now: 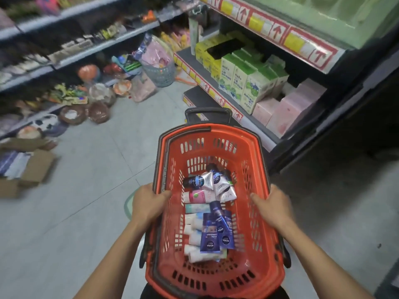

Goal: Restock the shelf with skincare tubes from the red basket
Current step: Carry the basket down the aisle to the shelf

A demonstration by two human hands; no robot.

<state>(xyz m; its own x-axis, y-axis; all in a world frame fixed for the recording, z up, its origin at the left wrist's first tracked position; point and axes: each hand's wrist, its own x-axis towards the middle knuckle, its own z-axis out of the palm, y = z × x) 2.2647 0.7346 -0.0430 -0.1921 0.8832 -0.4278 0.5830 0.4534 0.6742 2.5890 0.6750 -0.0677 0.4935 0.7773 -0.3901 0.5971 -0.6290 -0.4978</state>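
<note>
light: even, dimmish | right side in dark shadow | blur: top-left shelves [54, 50] | wide-angle edge warp

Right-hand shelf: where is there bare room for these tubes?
Bare dark shelf board left of the yellow-green cartons, and the lower step in front. Crowded from the green-white cartons through the pink boxes.

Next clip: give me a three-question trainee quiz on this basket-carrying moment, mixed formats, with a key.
1. True or false: both hands grip the red basket by its side rims.
2. The blue Nivea tubes lie: A) on the shelf B) in the basket C) on the floor.
3. Fill in: the green-and-white cartons stand on the shelf to the person's ____.

Key: 1 true: left hand, right hand. 2 B. 3 right.
</note>
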